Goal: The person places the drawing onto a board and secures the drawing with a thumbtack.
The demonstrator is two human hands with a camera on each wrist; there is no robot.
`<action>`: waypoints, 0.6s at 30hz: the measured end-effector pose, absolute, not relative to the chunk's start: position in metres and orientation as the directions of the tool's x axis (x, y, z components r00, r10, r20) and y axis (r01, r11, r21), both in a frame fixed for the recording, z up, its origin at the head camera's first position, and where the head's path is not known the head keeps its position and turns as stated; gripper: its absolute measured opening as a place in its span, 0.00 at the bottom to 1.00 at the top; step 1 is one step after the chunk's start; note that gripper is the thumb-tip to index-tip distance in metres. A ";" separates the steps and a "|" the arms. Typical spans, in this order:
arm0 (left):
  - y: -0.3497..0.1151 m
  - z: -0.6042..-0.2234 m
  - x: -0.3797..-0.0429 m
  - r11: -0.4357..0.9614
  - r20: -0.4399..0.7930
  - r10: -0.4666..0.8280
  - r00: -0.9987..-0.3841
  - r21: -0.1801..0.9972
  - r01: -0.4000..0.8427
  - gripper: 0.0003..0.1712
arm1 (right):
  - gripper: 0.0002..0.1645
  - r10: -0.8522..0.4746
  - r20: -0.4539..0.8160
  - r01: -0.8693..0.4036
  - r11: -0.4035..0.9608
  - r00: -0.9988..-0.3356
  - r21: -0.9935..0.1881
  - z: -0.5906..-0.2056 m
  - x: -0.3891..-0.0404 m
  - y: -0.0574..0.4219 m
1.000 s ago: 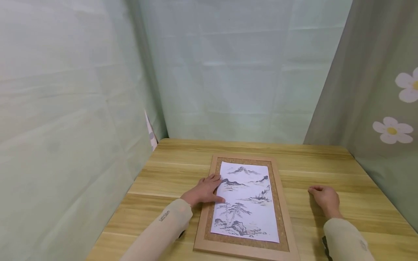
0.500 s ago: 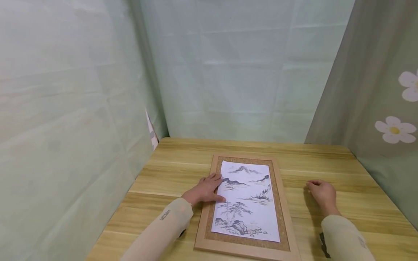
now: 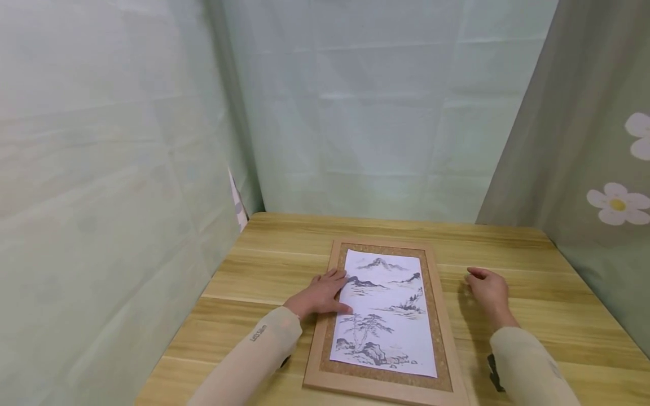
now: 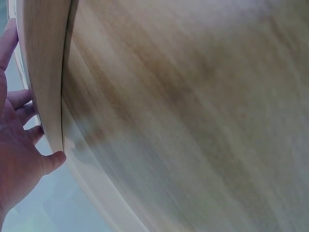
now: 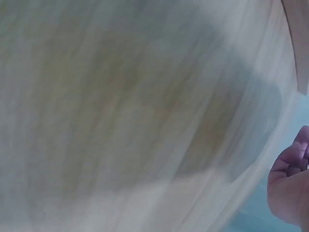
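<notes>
The sheet of paper printed with an ink landscape lies right of centre in the lower half of the head view, on the cork of a wood-framed board. It sits between the hands: the left hand meets its left edge, while the right hand is well apart from it, beyond the board's right side.

The left hand rests across the left bar of the frame, palm down and spread, thumb well away from the fingers. Its thumb tip touches the paper below the middle of its left edge, and the fingertips reach that same edge higher up. In the left wrist view, this hand shows at the left edge, its digits apart beside the wooden frame.

The right hand is over the table, toward the lower right of the head view, its fingers bent and its thumb close to them. The right wrist view shows it only partly, at the lower right edge, with the fingers curled inward; whether they pinch something small, I cannot tell.
</notes>
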State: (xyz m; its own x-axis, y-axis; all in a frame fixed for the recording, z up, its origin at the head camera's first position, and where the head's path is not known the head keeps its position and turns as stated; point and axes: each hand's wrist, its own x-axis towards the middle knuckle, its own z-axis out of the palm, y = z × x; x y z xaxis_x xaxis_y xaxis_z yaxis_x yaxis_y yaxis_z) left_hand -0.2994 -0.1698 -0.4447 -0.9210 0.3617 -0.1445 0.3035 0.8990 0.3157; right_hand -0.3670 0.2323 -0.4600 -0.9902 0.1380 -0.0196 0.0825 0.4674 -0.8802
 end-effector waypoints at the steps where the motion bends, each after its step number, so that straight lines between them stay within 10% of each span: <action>1: -0.170 -0.445 -0.299 0.899 -0.145 0.362 -0.921 0.316 0.304 0.54 | 0.24 0.133 -0.021 0.081 0.470 -0.991 -0.879 -0.458 -0.367 0.230; 18: -0.169 -0.441 -0.297 0.894 -0.148 0.369 -0.918 0.326 0.307 0.53 | 0.22 0.056 -0.041 0.063 0.484 -0.998 -0.873 -0.446 -0.376 0.193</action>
State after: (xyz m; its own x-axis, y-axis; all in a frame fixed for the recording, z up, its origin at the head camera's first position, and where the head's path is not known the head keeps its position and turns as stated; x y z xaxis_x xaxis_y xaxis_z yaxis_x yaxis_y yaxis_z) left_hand -0.2974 -0.1686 -0.4410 -0.9177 0.3689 -0.1477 0.3069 0.8940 0.3264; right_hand -0.3760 0.1927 -0.4458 -0.9976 0.0565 -0.0408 0.0631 0.4845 -0.8725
